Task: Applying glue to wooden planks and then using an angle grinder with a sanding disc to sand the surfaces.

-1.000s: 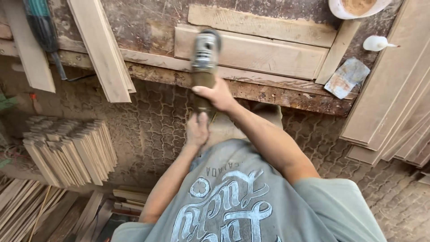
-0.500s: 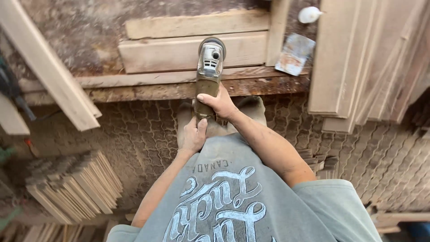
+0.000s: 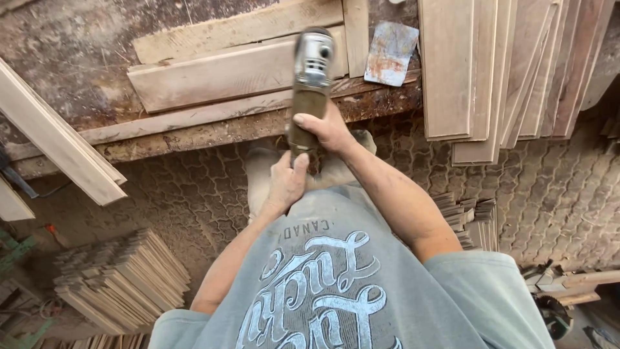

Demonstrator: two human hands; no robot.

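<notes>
My right hand (image 3: 329, 129) is clamped around the body of the angle grinder (image 3: 309, 90), its grip closed on the dark barrel with the thumb lying across the near side. My left hand (image 3: 287, 181) sits just behind and below it, fingers wrapped on the tail end of the same tool, so both grips are shut on the grinder. The silver head of the grinder points away from me, over the front edge of the counter (image 3: 213, 132), and seems to rest on or just above the wooden plank (image 3: 219, 74) lying ahead of the right grip; the head is blurred, so I cannot tell whether it actually touches the wood.

Compared with half a second ago, the grinder sits at much the same spot on the plank edge, while my view has swung: the scrap of sandpaper (image 3: 391, 53) now lies just to the right of the grinder head, and the stack of boards (image 3: 510, 71) leaning further right of the grip fills more of the frame. A second ago the tool was further along the plank. I read that as the sanding pass working along the plank's front edge, with both hands holding steady on the tool.

Below and left of the left grip, a bundle of thin wood strips (image 3: 123, 278) lies on the patterned floor (image 3: 194, 187).
</notes>
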